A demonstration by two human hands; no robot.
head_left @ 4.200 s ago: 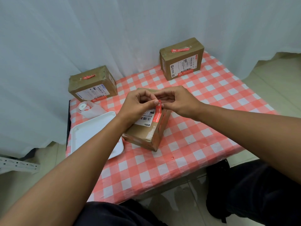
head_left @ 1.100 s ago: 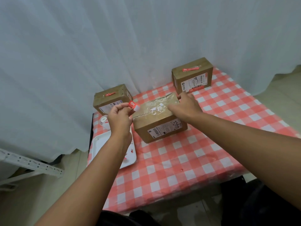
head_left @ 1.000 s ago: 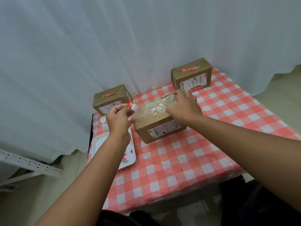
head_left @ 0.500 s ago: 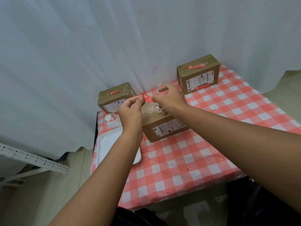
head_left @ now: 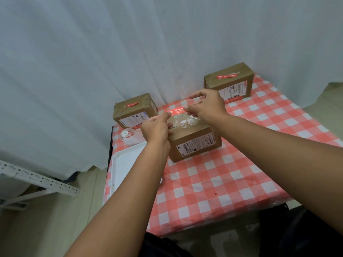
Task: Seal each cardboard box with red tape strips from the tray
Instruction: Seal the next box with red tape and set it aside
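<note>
The red tape strip [head_left: 175, 111] is being held stretched out at frame centre, its long axis running left-right, just over the far top edge of the middle cardboard box [head_left: 193, 138]. The left hand [head_left: 156, 127] is pinching the strip's left end between thumb and fingertip, other fingers curled. The right hand [head_left: 205, 104] is pinching the right end, remaining fingers spread and lifted. Whether the strip is touching the box top yet cannot be told. The box seam lies just below the strip toward the viewer, running roughly the same direction and covered in white torn label scraps, so the strip probably needs lowering, and perhaps turning, to bridge that seam. Both hands are equally near; judging by the grip, either could press down first.

Two other boxes are sitting sealed: one in the upper right [head_left: 229, 81] and one left of centre [head_left: 133, 110], each with red tape on top. The white tray [head_left: 126, 164] is lying on the checked surface [head_left: 222, 179] at lower left, beside a tape roll [head_left: 125, 134].

Against half a second ago, the strip is now pulled flat and taut between the two hands instead of bunched at the fingertips, and the hands are further apart.
</note>
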